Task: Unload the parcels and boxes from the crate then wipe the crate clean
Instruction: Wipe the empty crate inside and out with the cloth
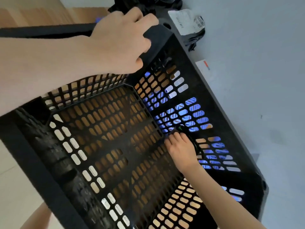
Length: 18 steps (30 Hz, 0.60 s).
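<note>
The black perforated plastic crate (pixel 29 146) is tipped with its open mouth toward the camera, its long axis running from upper centre to lower right. It holds no parcels. The left hand (pixel 118 42) grips its far rim corner. The right hand (pixel 181 149), inside, presses a dark cloth (pixel 195 143) against the right wall. A black label-bearing parcel (pixel 193 25) lies outside.

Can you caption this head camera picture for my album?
Left hand grips the empty crate; right hand holds a dark object against its inside wall.
</note>
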{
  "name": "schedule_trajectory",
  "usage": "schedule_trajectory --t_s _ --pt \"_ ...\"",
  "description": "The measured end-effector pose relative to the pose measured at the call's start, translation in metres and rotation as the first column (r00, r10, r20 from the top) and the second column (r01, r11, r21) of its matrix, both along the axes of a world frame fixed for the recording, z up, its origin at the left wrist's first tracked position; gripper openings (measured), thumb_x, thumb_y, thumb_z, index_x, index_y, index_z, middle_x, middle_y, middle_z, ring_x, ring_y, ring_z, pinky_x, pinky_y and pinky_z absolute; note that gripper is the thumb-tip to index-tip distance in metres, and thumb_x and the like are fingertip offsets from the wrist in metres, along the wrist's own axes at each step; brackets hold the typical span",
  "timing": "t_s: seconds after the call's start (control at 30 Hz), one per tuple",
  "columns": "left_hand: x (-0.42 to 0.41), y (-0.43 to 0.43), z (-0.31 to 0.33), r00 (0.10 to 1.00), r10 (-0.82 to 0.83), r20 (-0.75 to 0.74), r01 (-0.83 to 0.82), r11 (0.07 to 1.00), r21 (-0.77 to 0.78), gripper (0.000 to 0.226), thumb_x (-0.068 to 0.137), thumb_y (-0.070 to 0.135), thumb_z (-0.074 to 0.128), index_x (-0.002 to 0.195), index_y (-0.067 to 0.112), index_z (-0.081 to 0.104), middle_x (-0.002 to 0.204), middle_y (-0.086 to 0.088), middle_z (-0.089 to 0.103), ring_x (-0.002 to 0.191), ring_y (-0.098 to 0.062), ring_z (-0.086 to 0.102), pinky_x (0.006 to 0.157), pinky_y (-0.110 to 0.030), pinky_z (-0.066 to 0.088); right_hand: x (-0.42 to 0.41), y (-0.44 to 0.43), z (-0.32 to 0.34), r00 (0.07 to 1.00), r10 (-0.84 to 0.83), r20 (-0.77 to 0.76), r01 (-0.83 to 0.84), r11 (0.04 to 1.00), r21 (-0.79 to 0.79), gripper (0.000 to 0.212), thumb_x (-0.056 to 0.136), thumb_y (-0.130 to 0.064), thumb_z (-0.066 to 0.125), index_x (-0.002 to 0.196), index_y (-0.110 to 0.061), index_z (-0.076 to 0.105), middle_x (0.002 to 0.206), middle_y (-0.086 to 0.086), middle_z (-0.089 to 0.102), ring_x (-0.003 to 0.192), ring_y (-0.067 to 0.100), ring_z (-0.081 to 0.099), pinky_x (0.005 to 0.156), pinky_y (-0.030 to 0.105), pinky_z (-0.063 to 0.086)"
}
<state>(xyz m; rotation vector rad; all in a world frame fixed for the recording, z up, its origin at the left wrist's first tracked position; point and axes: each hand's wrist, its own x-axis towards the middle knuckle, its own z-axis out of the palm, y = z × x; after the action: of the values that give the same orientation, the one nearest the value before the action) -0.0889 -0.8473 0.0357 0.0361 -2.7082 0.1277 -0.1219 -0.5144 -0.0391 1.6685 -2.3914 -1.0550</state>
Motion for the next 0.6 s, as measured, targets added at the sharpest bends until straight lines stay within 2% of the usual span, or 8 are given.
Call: schedule_trajectory --t_s 0.13,0.2,0.3,0.37,0.43,0.53,0.6 --pt "0.002 0.001 -0.001 0.999 -0.031 -0.018 0.032 0.998 0.049 0.026 0.081 0.018 0.065 0.096 -0.002 0.072 0.148 -0.02 0.038 0.122 -0.045 0.042 0.07 -0.051 0.046 -0.003 0.017 0.069 0.995 -0.025 -0.097 0.007 0.983 -0.185 0.028 0.084 -0.014 0.044 0.098 -0.014 0.069 0.09 0.002 0.064 0.087 0.025 0.06 0.082 0.035 0.046" --pt "0.002 0.0 -0.002 0.999 -0.037 -0.013 0.038 0.998 0.051 0.025 0.079 0.018 0.068 0.094 -0.001 0.072 0.148 -0.019 0.038 0.12 -0.045 0.042 0.069 -0.052 0.047 -0.004 0.027 0.095 0.991 -0.033 -0.128 -0.002 0.963 -0.269 0.029 0.089 -0.012 0.041 0.099 -0.013 0.068 0.093 0.003 0.065 0.087 0.027 0.06 0.083 0.037 0.045" --pt "0.002 -0.001 -0.002 0.999 -0.033 -0.01 0.034 0.999 0.041 0.026 0.078 0.02 0.068 0.095 0.001 0.072 0.148 -0.018 0.036 0.122 -0.045 0.041 0.07 -0.053 0.049 -0.004 0.032 0.099 0.988 -0.028 -0.151 -0.021 0.95 -0.311 0.027 0.091 -0.009 0.042 0.099 -0.012 0.068 0.095 0.003 0.066 0.087 0.027 0.062 0.083 0.037 0.047" --pt "0.002 -0.001 -0.003 0.999 -0.045 -0.009 0.045 0.998 0.035 0.028 0.078 0.02 0.067 0.097 -0.001 0.071 0.148 -0.019 0.036 0.123 -0.045 0.04 0.071 -0.054 0.05 -0.005 0.027 0.084 0.99 0.017 -0.137 -0.054 0.961 -0.273 0.03 0.089 -0.007 0.04 0.094 -0.014 0.069 0.089 0.001 0.065 0.084 0.024 0.062 0.08 0.035 0.049" --pt "0.004 -0.002 -0.003 0.998 -0.06 -0.008 0.06 0.998 0.032 0.029 0.078 0.019 0.067 0.097 -0.003 0.071 0.149 -0.02 0.035 0.123 -0.045 0.04 0.071 -0.055 0.048 -0.008 0.02 0.063 0.992 0.102 -0.075 -0.112 0.983 -0.149 0.029 0.087 -0.01 0.043 0.084 -0.018 0.07 0.08 -0.003 0.063 0.08 0.019 0.061 0.077 0.031 0.05" --pt "0.005 -0.001 -0.001 0.997 -0.077 -0.011 0.078 0.996 0.041 0.028 0.078 0.018 0.068 0.096 -0.004 0.071 0.149 -0.021 0.037 0.124 -0.045 0.04 0.072 -0.054 0.046 -0.015 0.014 0.034 0.981 0.193 0.032 -0.195 0.979 0.064 0.009 0.082 -0.021 0.067 0.076 -0.025 0.071 0.077 -0.009 0.065 0.081 0.013 0.063 0.08 0.025 0.051" --pt "0.005 -0.001 0.001 0.997 -0.072 -0.007 0.073 0.995 0.065 0.028 0.078 0.019 0.069 0.096 -0.001 0.071 0.149 -0.02 0.038 0.124 -0.044 0.041 0.074 -0.054 0.046 -0.017 0.008 0.02 0.977 0.203 0.065 -0.209 0.972 0.108 0.009 0.077 -0.026 0.076 0.069 -0.025 0.072 0.073 -0.01 0.066 0.078 0.012 0.065 0.078 0.023 0.052"
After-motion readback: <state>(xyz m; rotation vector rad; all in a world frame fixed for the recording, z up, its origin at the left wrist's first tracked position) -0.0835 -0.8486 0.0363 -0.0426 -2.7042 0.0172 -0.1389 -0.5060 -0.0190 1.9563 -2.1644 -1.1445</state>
